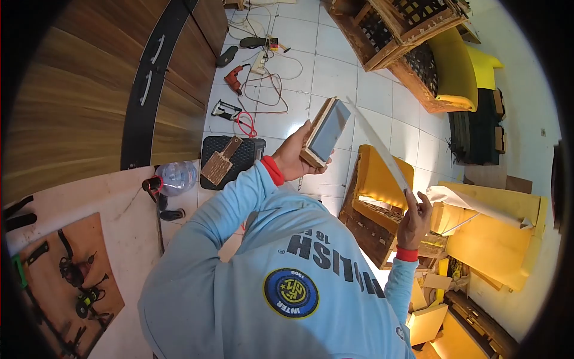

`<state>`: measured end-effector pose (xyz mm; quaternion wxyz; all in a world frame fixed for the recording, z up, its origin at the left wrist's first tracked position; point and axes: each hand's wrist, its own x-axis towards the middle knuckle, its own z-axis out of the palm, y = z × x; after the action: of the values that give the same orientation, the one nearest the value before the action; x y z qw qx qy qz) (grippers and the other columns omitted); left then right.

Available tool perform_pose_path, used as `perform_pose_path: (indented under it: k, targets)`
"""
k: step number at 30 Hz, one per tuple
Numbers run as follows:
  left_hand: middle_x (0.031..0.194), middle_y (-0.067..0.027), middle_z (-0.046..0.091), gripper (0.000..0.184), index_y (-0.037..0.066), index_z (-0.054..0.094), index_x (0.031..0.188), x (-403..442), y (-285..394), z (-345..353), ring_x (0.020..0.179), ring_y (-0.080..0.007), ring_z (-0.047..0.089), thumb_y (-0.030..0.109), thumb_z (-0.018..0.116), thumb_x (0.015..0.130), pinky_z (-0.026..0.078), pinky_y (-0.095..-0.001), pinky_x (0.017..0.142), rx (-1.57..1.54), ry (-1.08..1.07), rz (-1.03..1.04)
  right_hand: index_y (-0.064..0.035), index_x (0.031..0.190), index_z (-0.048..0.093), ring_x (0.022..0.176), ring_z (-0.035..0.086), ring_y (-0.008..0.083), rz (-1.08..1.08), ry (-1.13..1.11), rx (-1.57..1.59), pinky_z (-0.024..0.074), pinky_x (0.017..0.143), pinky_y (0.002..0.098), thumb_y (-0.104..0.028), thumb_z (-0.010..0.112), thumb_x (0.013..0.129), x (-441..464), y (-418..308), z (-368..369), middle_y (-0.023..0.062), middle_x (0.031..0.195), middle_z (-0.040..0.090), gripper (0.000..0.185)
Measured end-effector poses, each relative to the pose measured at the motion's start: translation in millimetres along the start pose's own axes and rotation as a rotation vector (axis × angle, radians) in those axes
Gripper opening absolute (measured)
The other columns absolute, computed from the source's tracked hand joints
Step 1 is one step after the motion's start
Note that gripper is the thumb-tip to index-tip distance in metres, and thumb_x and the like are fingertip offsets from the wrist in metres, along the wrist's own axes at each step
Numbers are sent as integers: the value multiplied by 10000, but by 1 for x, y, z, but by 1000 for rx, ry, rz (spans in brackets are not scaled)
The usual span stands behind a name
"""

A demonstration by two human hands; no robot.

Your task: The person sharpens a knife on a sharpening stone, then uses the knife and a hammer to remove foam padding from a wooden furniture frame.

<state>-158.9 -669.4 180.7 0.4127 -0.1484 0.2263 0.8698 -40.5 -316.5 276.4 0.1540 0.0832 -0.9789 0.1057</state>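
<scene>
My left hand (293, 154) grips a wooden block (317, 134) with a grey flat slab (330, 133) on its face, tilted upright in front of my body. Further right, my right hand (414, 220) holds a long, thin, pale strip (381, 149), which looks like a blade or ruler. The strip slants up and to the left, its far tip near the top end of the block. Whether tip and block touch is hard to tell. Fingers of my right hand close round the strip's lower end.
Wooden cabinets (89, 78) stand at the left. On the tiled floor lie a red drill (234, 78), cables, a black case (242, 157) and a notched wooden piece (220, 163). A water bottle (178, 178) is beside the case. Yellow-cushioned furniture (382, 179) stands at the right.
</scene>
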Motion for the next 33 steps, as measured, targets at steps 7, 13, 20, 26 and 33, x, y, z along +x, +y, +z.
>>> perform_pose_path:
  k: [7, 13, 20, 26, 33]
  targets:
    - [1123, -130, 697, 663, 108, 583, 1363, -1, -9, -3, 988, -253, 691, 642, 339, 1055, 589, -441, 828, 62, 4, -39, -158, 1184, 764, 900, 618, 275, -218, -227, 171, 504, 779, 376, 80, 664, 796, 34, -79, -28, 85, 1104, 683, 466]
    - [1121, -119, 693, 707, 106, 600, 1323, -8, 5, -5, 953, -238, 690, 691, 326, 1035, 579, -424, 807, -2, -61, -61, -148, 1169, 761, 902, 637, 273, -42, -24, 36, 515, 768, 366, 68, 659, 810, 26, -31, -31, 88, 1094, 685, 432]
    - [1169, -113, 674, 685, 134, 559, 1397, -8, -8, 13, 945, -225, 692, 666, 300, 1052, 577, -421, 816, 57, 16, 0, -160, 1136, 758, 892, 618, 269, -262, -212, 101, 513, 764, 380, 79, 647, 797, 45, -71, -33, 62, 1084, 679, 429]
    - [1121, -112, 679, 686, 125, 581, 1347, -1, -11, 16, 923, -241, 684, 680, 318, 1043, 571, -437, 745, 62, -106, -102, -152, 1205, 746, 939, 640, 281, -81, -164, 185, 535, 780, 380, 145, 575, 809, 43, -45, -6, 93, 1106, 683, 524]
    - [1154, -116, 709, 689, 127, 612, 1334, 0, 4, -12, 984, -269, 713, 700, 411, 1008, 589, -431, 824, -101, 97, 4, -75, 1427, 608, 681, 573, 116, 181, -549, 815, 480, 610, 262, 64, 602, 961, 20, -84, -41, 48, 945, 640, 486]
